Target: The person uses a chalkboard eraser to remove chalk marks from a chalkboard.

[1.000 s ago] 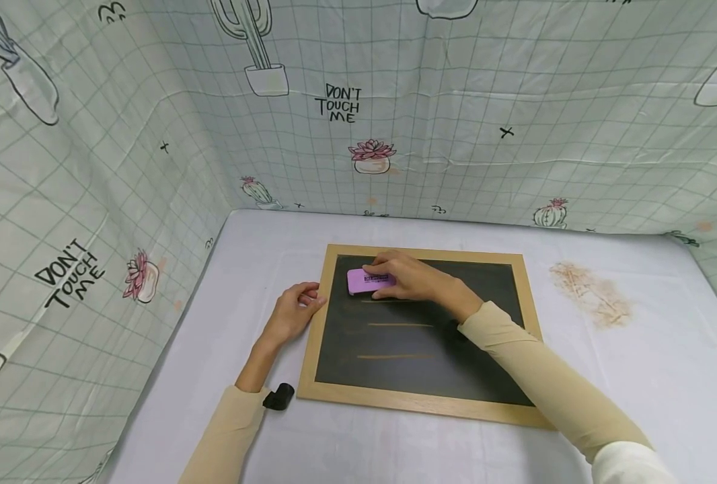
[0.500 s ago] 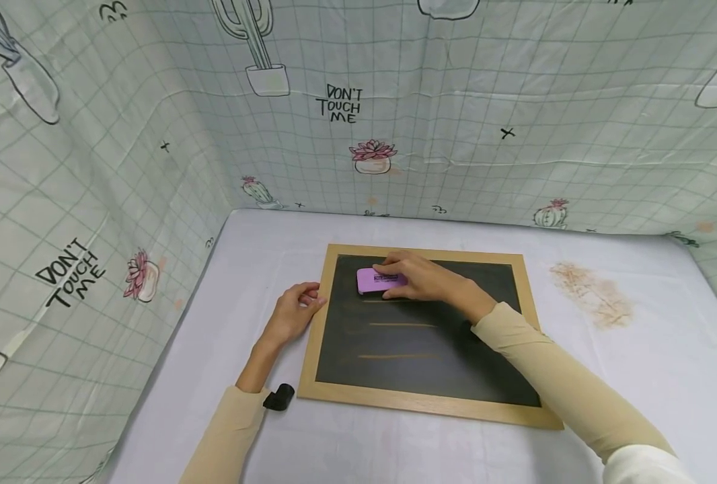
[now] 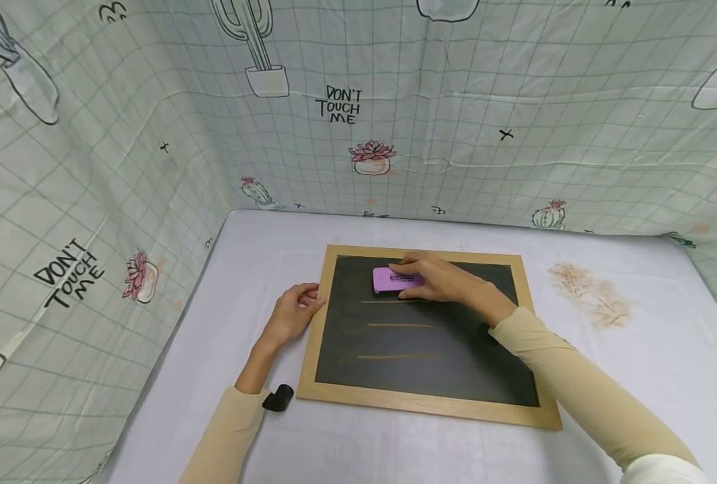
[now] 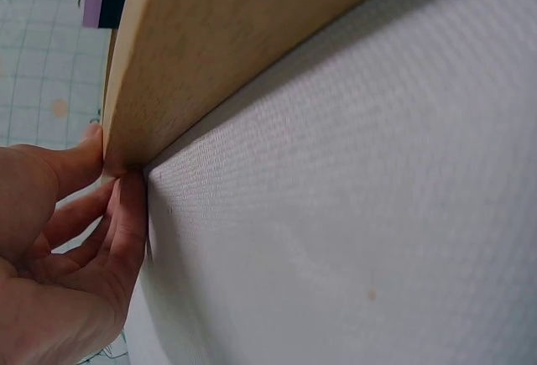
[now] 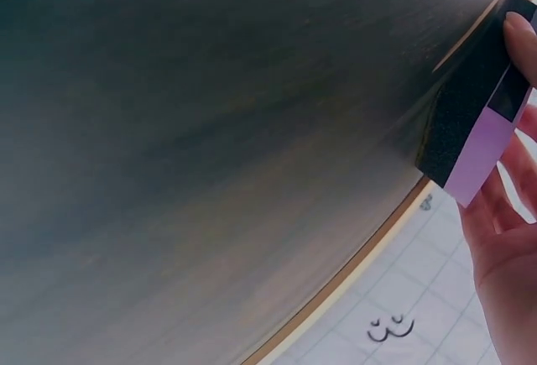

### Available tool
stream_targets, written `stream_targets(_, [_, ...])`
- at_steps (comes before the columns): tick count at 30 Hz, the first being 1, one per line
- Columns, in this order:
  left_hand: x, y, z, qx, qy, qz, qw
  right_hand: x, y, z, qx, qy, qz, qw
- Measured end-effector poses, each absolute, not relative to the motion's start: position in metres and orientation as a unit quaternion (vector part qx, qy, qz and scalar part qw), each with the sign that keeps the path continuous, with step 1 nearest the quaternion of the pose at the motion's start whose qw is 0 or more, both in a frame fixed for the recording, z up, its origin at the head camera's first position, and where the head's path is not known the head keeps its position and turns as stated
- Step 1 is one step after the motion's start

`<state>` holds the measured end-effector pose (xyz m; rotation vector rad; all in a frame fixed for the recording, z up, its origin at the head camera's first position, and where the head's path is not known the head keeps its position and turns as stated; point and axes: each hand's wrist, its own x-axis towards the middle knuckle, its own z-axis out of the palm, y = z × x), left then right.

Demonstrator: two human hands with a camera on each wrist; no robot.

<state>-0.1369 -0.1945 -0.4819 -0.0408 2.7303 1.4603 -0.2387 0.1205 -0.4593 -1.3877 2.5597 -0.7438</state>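
Observation:
A wood-framed chalkboard lies on the table, with several thin yellowish chalk lines on its dark face. My right hand grips a purple chalkboard eraser with a dark felt underside, near the board's upper edge and just above the top line. In the right wrist view the thumb is on one side of the eraser and the fingers on the other. My left hand holds the left edge of the frame; the left wrist view shows its thumb on top and curled fingers at the side.
A white cloth covers the table. Brownish smudges mark it right of the board. A patterned grid curtain stands along the back and sides. Black wrist camera parts stick out beside the left cuff.
My right hand has slid the eraser rightward along the upper part of the board. The left hand stays at the frame's left edge, and the board has not visibly moved.

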Motion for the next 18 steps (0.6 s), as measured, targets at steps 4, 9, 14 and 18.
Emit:
stream_targets(4, [-0.137,-0.195,-0.483,-0.011,0.881,0.472,0.022,-0.238,0.129,-0.460,-0.452,0.854,-0.246,0.070])
stream_targets(9, [-0.137,-0.195,-0.483,-0.014,0.881,0.473,0.023,-0.237,0.140,-0.459,-0.446,0.859,-0.241,0.065])
stream_targets(14, [-0.137,-0.195,-0.483,-0.014,0.882,0.470,0.020,-0.236,0.151,-0.459,-0.437,0.864,-0.244,0.064])
stream_targets(18, [-0.137,-0.195,-0.483,-0.012,0.883,0.468,0.018,-0.235,0.160,-0.461,-0.425,0.869,-0.245,0.066])
